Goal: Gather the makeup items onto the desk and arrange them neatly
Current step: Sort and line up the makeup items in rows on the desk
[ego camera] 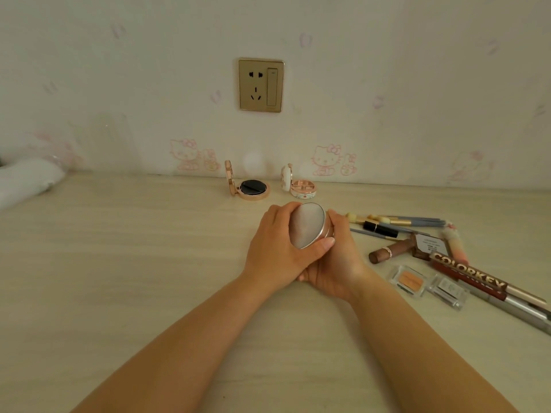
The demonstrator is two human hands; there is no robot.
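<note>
While both hands grip one silver compact [307,225], two open compacts [249,189] stand behind.

home bedroom | cartoon-cat wallpaper [328,162] | wall socket [261,84] | wooden desk [119,263] with scattered cosmetics [447,263]

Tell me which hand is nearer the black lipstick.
Right. The right hand grips the silver compact just left of the black lipstick, close to it. The left hand holds the compact's far side, farther off.
</note>
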